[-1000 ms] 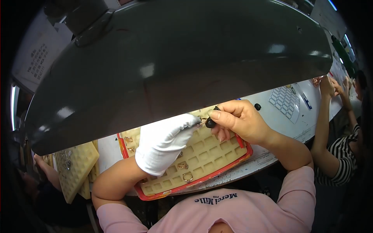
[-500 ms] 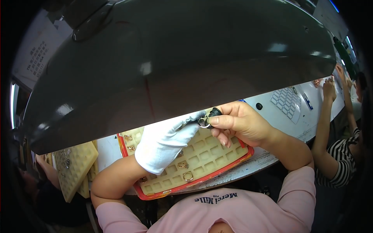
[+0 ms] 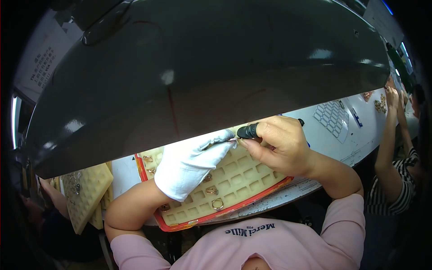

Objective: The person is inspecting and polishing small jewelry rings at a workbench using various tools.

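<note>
Just under the edge of a dark lamp hood, a small silver-coloured ring [image 3: 233, 139] sits between my two hands, seen nearly edge-on. My left hand [image 3: 188, 163], in a white cloth glove, pinches it from the left. From the other side, my bare right hand [image 3: 281, 146] grips it between thumb and forefinger, which wears a black finger cot [image 3: 248, 131]. Below lies a cream tray [image 3: 245, 191] with square pockets and a red rim. Several of its pockets hold rings, among them a gold-coloured ring [image 3: 218, 204] at the near side.
The dark lamp hood [image 3: 216, 67] spans the space above my hands. Stacked pocketed trays [image 3: 87, 193] with small jewellery stand at the left. On the white table [image 3: 321, 146] lie a honeycomb-patterned sheet [image 3: 332, 119] and a blue pen [image 3: 357, 118]. At the right, a co-worker's arm [image 3: 388, 157] reaches in.
The ring has turned from showing its round opening to nearly edge-on. My right hand has rolled over, bringing the black finger cot on top. My left hand stays almost in place.
</note>
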{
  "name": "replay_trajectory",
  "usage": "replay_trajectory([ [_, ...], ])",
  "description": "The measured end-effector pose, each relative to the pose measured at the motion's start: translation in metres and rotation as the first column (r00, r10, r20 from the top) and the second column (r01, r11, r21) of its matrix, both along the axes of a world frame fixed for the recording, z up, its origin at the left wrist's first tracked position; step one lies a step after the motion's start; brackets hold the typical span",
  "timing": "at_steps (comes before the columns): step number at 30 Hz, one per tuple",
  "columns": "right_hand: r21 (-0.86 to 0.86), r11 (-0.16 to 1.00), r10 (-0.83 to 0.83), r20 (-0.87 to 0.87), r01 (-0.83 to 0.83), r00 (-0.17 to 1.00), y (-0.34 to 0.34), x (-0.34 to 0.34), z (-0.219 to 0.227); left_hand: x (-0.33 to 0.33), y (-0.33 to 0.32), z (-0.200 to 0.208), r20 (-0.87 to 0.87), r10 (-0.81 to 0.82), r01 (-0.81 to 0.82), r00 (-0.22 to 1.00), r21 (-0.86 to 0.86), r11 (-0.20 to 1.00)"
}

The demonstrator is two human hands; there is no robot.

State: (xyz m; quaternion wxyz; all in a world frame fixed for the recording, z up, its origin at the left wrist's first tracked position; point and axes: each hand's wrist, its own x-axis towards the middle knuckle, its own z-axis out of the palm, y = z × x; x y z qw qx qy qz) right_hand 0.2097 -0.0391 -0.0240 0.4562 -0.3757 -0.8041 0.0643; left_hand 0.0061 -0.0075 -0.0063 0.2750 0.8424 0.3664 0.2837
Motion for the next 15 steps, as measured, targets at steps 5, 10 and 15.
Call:
replay_trajectory([
  [5, 0.174, 0.985, -0.005, 0.066, -0.007, 0.998, 0.003, 0.001, -0.003, -0.001, -0.001, -0.002, 0.054, -0.027, 0.023, 0.998, 0.072, 0.997],
  [10, 0.261, 0.965, -0.021, 0.122, -0.011, 0.992, 0.005, 0.002, -0.004, -0.001, 0.000, -0.003, 0.051, -0.043, 0.040, 0.998, 0.067, 0.997],
  [15, 0.324, 0.946, -0.035, 0.139, -0.012, 0.990, 0.006, 0.002, -0.010, -0.002, 0.001, -0.005, 0.051, -0.046, 0.040, 0.998, 0.106, 0.994],
])
